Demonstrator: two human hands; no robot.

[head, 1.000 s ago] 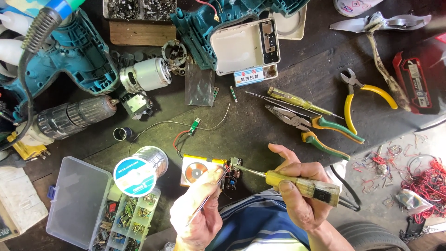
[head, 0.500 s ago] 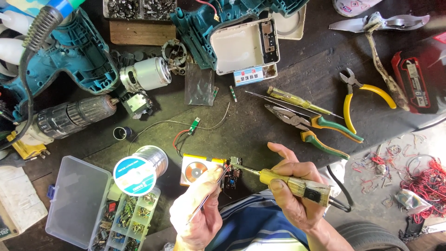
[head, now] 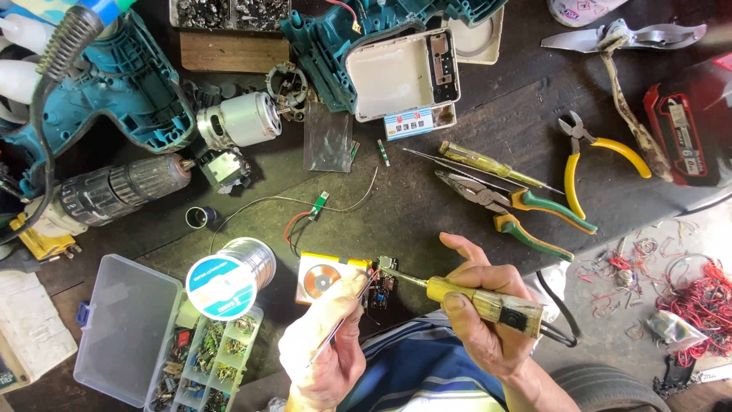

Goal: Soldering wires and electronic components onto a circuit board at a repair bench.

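Observation:
My right hand (head: 488, 305) grips a yellow soldering iron (head: 476, 299), its tip touching a small circuit board (head: 381, 284) at the near edge of the dark workbench (head: 427, 206). My left hand (head: 328, 343) pinches a thin strand of solder wire (head: 345, 319) and steadies the board. Beside the board sits a yellow block with an orange disc (head: 324, 276), red and black wires running from it.
A solder spool (head: 229, 278) and an open clear parts box (head: 164, 343) lie to the left. Pliers (head: 507, 206), yellow cutters (head: 591, 156), a screwdriver (head: 488, 164), a motor (head: 240, 122), teal drill shells (head: 130, 84) and a white case (head: 404, 72) fill the bench. Red wire scraps (head: 701, 297) lie right.
The soldering iron tip has shifted slightly left onto the circuit board. My left hand stays at the board with the solder wire.

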